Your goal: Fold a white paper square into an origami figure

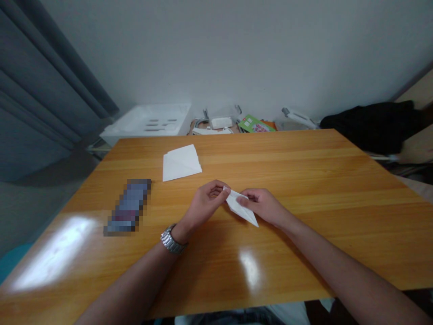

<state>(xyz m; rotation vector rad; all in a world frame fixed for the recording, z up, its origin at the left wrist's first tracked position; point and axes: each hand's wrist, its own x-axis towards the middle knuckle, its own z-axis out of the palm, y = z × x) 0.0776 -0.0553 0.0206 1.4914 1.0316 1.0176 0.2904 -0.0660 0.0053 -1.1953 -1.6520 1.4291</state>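
— Background first?
— A smooth pale wall (216, 54) beyond the left hand (210, 198) and the right hand (264, 205); far left of both, a grey pleated curtain (40, 85). Beneath, a glossy wooden tabletop (304, 171), orange-brown, with banded grain.
— And between the hands?
— Folded white paper (239, 207), flat and narrow, tapering to a point nearest the body. Pinched at its far left corner by the left hand, gripped along its right edge by the right, thumb on top.
— Other paper?
— Beyond the left hand, slightly leftward: flat white sheets (181, 162), uneven at the edges.
— Left of that hand?
— A dark oblong device (130, 205), blurred into squares. Around the left wrist, a silver link-band watch (173, 239).
— Containers?
— Past the table, beyond the left hand, a shallow white tray (135, 128) with slotted recesses; contents indistinct. Straight beyond both hands, a green booklet (255, 124) amid clutter. Beyond the right hand, farther right, heaped black cloth (368, 124).
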